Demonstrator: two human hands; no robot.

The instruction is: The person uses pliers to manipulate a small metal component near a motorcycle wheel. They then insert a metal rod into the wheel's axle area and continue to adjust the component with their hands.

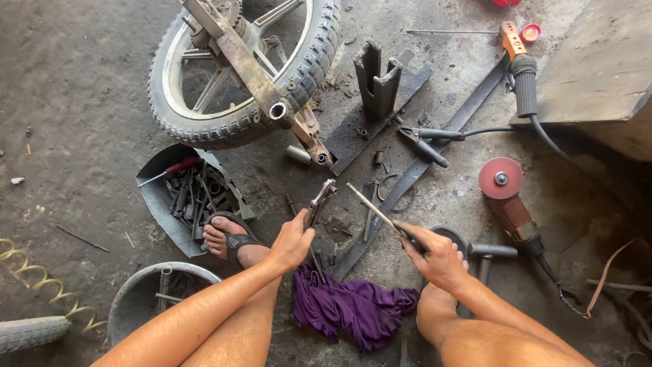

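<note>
Left hand is closed around a small grey metal lever-shaped part, gripping its lower end, with the part angled up and to the right above the floor. Right hand is closed around the lower end of a thin straight metal rod, which runs up-left from the fingers; its tip ends just right of the lever part, not touching it as far as I can tell. Both are held over a dirty grey concrete floor. Between the knees lies a crumpled purple cloth, just under the left hand. A bare foot in a black sandal sits left of the left hand, touching a grey tray full of dark sockets and tools. Above that lies a spoked motorcycle wheel with knobby black tyre, a rusty swingarm lying across it. A long flat dark steel bar runs diagonally behind the hands, with black-handled pliers on it. An angle grinder with a red disc lies to the right, well apart from the right hand. A round grey bowl sits bottom left under the left forearm.
</note>
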